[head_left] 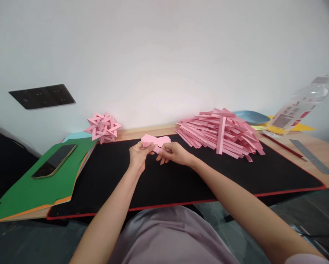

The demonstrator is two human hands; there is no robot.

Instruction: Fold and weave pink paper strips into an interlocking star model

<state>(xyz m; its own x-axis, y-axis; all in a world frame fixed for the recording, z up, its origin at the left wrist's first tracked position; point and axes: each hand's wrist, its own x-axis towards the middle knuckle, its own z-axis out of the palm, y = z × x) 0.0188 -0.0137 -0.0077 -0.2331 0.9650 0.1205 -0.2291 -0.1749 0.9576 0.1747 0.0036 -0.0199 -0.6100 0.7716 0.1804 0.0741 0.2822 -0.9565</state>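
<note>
Both my hands pinch a small piece of pink paper [161,150] above the black desk mat. My left hand [138,156] grips its left end between thumb and fingers. At the other end, my right hand [177,153] is closed on the same piece, thumb and forefinger together. Just behind lie more flat pink paper pieces [156,139]; whether they are held too or rest on the mat I cannot tell. To the right rises a big heap of folded pink paper strips [205,128]. A finished pink paper star ball [103,126] sits at the back left.
Green paper sheets [62,183] bearing a phone [54,161] lie left of the black mat [115,183]. At the right are a blue dish [252,117], a plastic bottle [296,108], a pencil [285,146] and a ruler [313,157]. A wall stands behind the desk.
</note>
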